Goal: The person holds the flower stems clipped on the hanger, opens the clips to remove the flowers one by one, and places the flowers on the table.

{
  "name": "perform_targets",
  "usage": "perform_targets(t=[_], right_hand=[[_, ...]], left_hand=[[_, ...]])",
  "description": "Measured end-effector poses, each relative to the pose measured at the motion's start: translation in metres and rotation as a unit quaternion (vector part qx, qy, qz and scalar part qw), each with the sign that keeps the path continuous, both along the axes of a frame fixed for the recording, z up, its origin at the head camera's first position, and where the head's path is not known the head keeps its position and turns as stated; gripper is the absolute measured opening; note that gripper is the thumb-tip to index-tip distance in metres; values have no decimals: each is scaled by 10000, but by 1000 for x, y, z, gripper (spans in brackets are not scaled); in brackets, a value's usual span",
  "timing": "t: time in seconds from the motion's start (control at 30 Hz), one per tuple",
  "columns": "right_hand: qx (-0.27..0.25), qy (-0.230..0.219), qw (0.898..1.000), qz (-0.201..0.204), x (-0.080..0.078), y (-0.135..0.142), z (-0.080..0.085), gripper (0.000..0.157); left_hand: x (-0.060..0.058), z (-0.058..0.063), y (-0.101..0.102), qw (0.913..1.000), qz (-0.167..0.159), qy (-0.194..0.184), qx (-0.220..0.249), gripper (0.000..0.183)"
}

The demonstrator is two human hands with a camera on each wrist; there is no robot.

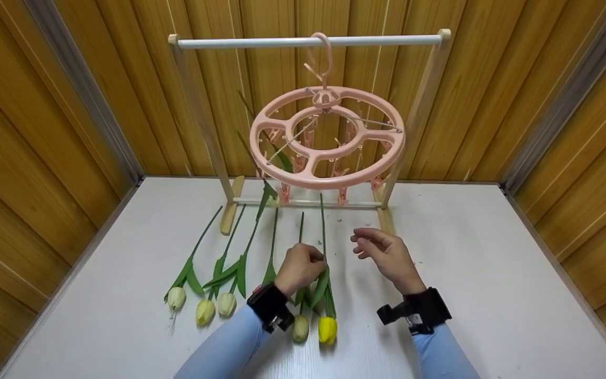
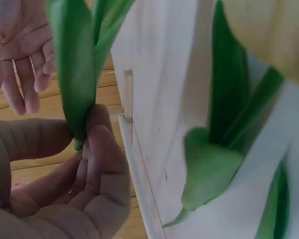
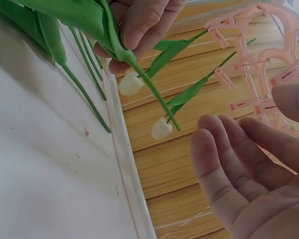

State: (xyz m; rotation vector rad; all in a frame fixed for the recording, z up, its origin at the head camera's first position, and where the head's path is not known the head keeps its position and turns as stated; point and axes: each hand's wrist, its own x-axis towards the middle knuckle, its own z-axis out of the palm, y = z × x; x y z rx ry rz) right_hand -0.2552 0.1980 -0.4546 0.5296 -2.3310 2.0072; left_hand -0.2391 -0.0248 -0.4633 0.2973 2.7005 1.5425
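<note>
My left hand pinches an artificial tulip with a bright yellow bloom by its leafy stem. The bloom points toward me and the bare stem end points to the back. In the left wrist view, thumb and fingertips close on the stem just where the green leaf tapers. My right hand hovers to the right of that stem, fingers loosely bent and holding nothing. In the right wrist view its palm faces the stem end from a short distance. Beside the yellow tulip lies a pale tulip, partly behind my left wrist.
Several more tulips, including a pale one, lie on the white table to the left. A round pink clip hanger hangs from a rack's white bar. Two white tulips, one lower, hang from its clips.
</note>
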Motion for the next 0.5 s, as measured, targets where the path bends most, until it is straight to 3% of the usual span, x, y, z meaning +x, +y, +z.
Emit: perform_targets(t=[0.5], right_hand=[[229,-148,9996,14,-3,0,-13,32]], left_hand=[[-10,-7,18,9956,-13,-105,-928,10]])
